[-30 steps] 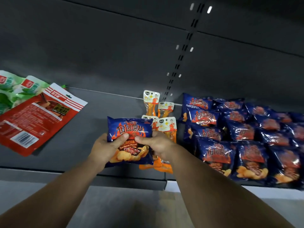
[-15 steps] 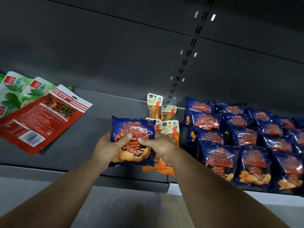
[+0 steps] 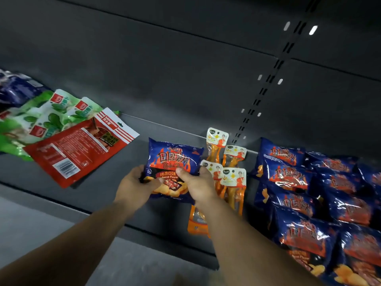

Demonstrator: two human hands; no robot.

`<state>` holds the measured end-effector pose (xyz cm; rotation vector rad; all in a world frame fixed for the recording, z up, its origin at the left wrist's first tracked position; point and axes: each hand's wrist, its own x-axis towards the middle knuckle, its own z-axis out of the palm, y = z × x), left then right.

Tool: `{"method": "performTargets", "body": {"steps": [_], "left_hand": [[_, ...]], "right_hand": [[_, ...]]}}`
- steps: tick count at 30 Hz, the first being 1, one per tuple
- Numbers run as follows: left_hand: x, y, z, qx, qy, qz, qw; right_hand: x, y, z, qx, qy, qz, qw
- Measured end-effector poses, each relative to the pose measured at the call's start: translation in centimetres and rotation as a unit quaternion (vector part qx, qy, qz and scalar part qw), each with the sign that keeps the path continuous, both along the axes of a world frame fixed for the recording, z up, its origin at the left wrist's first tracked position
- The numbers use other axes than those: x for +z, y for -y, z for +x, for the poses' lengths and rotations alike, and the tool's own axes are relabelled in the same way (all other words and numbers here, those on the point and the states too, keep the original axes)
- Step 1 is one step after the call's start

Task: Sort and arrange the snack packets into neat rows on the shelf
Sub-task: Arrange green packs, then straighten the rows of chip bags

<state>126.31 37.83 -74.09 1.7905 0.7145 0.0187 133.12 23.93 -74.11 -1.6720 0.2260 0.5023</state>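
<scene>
blue chip packet [image 3: 173, 162] gripped at its lower corners by both hands, left [image 3: 135, 187] and right [image 3: 199, 185], thumbs on front.

The crinkly foil crisp packet [image 3: 172, 168] is deep blue with orange-red flames, white lettering and golden crisps printed low on its face. Rows of matching blue flame-printed packets [image 3: 309, 195] fill the dark grey metal shelf's [image 3: 115, 182] right end. Slim orange sachets [image 3: 231, 182] carry white headers. Toward the left edge lie a flat red pouch [image 3: 78, 149], white-striped at its top with a barcode, and green-and-white leaf-printed bags [image 3: 51, 116].
</scene>
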Motion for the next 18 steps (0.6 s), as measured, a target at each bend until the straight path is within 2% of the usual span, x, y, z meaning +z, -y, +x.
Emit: {"method": "performTargets", "body": {"steps": [6, 12, 18], "left_hand": [[1.7, -0.3, 1.7, 0.037, -0.041, 0.112, 0.992], [3.9, 1.0, 3.5, 0.038, -0.03, 0.158, 0.986], [3.0, -2.6, 3.1, 0.047, -0.009, 0.138, 0.989]], "right_hand": [[0.6, -0.9, 1.3, 0.047, 0.092, -0.125, 0.987], [1.1, -1.8, 2.6, -0.059, 0.016, -0.06, 0.996], [0.2, -4.6, 2.9, -0.045, 0.055, -0.04, 0.997]]}}
